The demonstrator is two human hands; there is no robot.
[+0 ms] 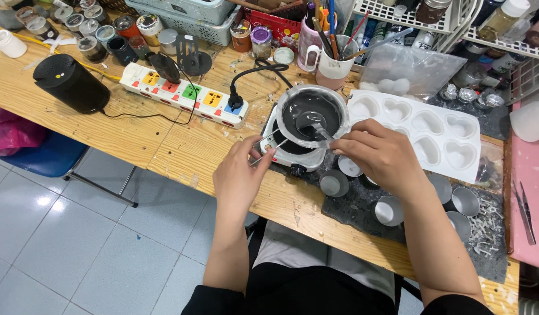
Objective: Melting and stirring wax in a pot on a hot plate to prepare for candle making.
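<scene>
On the cluttered wooden workbench (164,146), the left hand (240,175) pinches the pot handle (269,150); the right hand (380,154) grips a spoon (316,128) in grey wax (307,108) just beyond its fingertips. Best stirred slowly, pot steadied.

Tins (392,210) crowding mould (421,137)

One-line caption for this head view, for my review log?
Left hand holds metal tweezers while right hand stirs grey melted wax in a pot on a small hotplate, beside a white heart-shaped mould.
</scene>
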